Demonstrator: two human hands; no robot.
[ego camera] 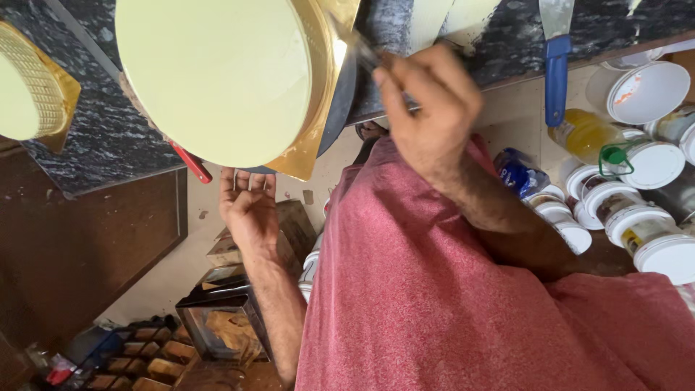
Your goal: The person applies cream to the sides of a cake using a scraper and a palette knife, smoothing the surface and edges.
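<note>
Pink-red shirt fills the foreground, and above it the right hand is up at the cake's edge — fingers pinched shut on a thin, blurred tool against the gold board. That pale yellow cake sits on the board, overhanging the dark speckled table. Left hand waits just under the turntable, palm up, fingers loosely curled, holding nothing. White-lidded tubs crowd the floor, with a blue-handled scraper near them.

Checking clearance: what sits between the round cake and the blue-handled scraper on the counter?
In the head view, the right hand with its thin tool lies between the cake and the scraper.
</note>
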